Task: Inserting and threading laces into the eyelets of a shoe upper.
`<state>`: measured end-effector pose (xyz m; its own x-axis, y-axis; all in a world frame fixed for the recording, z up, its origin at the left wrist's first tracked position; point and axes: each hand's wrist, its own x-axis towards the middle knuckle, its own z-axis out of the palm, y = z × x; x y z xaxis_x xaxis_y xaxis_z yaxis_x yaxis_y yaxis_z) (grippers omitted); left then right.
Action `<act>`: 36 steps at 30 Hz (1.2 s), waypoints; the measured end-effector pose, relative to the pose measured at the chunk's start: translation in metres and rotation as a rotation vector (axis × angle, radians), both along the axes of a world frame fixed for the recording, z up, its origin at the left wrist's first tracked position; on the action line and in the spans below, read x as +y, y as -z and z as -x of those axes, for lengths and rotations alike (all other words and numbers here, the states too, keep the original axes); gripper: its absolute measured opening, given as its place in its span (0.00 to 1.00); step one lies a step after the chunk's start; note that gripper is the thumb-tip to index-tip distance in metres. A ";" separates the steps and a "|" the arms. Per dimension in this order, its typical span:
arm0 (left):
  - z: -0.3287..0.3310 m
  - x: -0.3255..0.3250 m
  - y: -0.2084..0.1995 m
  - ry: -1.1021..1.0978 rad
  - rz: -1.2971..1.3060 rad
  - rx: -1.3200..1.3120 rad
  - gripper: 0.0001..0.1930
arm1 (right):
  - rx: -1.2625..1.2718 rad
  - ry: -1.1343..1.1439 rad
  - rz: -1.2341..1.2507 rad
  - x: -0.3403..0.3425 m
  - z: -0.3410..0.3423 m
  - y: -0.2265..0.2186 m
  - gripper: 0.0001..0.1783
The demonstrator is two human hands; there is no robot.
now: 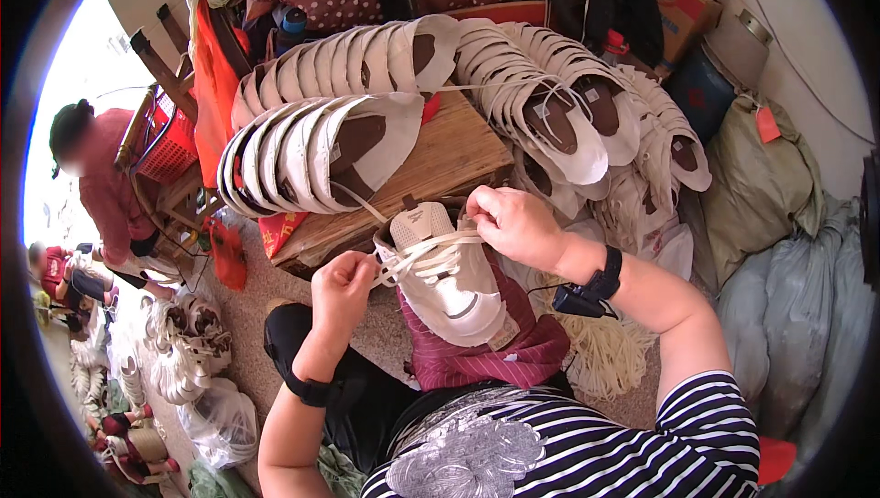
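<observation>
A cream shoe upper [456,301] lies toe toward me on a maroon striped cloth [440,356] over my lap. Its perforated tongue [422,223] stands up at the far end, and pale laces [431,249] cross over its opening. At the left side of the upper, my left hand [341,301] is closed in a pinch on one end of the shoelace. My right hand [518,228], also pinched closed, grips the lace at the upper's right side. The fingertips of both hands are partly hidden.
Rows of nested shoe uppers [321,150] rest on a wooden bench [449,150] ahead, with more stacks [550,104] to the right. A bundle of loose laces [610,351] lies beside my right knee. Stuffed sacks [770,186] line the right; people [115,177] are at the left.
</observation>
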<state>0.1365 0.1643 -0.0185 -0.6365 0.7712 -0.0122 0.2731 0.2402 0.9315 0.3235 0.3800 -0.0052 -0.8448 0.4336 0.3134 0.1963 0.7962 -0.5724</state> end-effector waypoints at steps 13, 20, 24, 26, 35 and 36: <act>0.003 0.008 0.005 -0.028 0.126 0.066 0.09 | -0.027 -0.179 -0.737 -0.017 0.008 -0.014 0.07; 0.003 0.008 0.009 0.006 0.063 0.003 0.09 | -0.005 -0.144 -0.503 -0.014 0.009 -0.007 0.10; 0.005 0.009 0.013 0.031 0.029 -0.076 0.09 | -0.070 -0.123 0.245 0.001 0.011 -0.001 0.16; 0.005 0.010 0.011 0.044 0.003 -0.159 0.09 | -0.148 -0.135 0.975 0.008 0.013 -0.002 0.18; 0.004 0.011 -0.015 0.044 0.078 -0.526 0.10 | -0.171 -0.199 0.261 0.018 0.017 -0.003 0.12; 0.001 0.013 -0.017 0.059 0.060 -0.477 0.10 | -0.136 -0.233 0.011 0.021 0.017 -0.003 0.11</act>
